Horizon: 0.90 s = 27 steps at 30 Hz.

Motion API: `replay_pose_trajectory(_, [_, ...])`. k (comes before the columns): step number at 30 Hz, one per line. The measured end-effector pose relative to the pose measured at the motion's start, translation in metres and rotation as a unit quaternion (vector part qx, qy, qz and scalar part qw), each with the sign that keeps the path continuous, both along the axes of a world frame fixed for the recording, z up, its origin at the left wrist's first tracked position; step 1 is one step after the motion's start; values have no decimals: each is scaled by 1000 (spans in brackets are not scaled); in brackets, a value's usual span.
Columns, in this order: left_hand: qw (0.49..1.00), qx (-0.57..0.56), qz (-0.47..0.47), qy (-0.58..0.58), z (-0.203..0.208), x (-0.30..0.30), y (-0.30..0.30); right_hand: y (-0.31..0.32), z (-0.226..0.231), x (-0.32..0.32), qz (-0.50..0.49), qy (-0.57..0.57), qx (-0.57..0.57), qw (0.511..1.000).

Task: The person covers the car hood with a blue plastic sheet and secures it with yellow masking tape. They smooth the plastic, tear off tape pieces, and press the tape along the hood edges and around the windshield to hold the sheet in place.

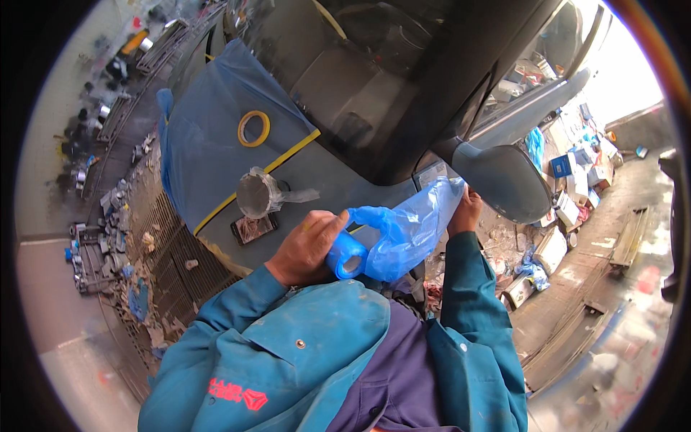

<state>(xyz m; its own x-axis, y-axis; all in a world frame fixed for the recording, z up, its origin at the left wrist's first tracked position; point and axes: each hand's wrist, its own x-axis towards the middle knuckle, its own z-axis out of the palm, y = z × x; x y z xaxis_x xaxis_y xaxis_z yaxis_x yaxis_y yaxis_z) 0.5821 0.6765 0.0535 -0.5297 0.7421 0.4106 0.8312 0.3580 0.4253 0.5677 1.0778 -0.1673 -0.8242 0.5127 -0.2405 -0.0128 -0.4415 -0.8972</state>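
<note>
My left hand [309, 245] is closed around a roll of blue plastic film [347, 258] in front of my chest. A crinkled, see-through blue sheet [410, 230] runs from the roll to the right. At the sheet's far end, my right hand [466, 212] grips its edge beside the grey side mirror [504, 181]; the film and the mirror partly hide those fingers. On the grey car panel left of my hands lie a phone [254, 228] and a roll wrapped in greyish film [258, 193]. A yellow tape roll [254, 128] rests farther off on blue sheeting [209, 122].
Yellow tape [291, 151] edges the sheeting on the car. The dark windshield [353, 93] rises ahead. Boxes and litter [572, 180] are heaped on the floor at right. Metal grating [169, 230] with scraps lies at left, near a pile of metal parts [97, 255].
</note>
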Motion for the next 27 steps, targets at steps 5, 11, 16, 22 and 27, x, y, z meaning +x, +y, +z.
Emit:
replay_pose_trajectory(5, [993, -7, 21, 118, -41, 17, 6, 13, 9, -16, 1, 2, -98, 995])
replay_pose_trajectory(11, [993, 25, 90, 73, -69, 25, 16, 31, -4, -28, 36, -67, -115, 990])
replay_pose_trajectory(16, [992, 35, 102, 57, -84, 20, 24, 71, -20, -26, 144, -206, 230, 940])
replay_pose_trajectory(22, [981, 56, 179, 44, -93, 19, 32, 99, -28, -12, 239, -306, 731, 561])
replay_pose_trajectory(27, [961, 93, 258, -32, -91, 18, 33, 99, -35, -6, 215, -300, 807, 461])
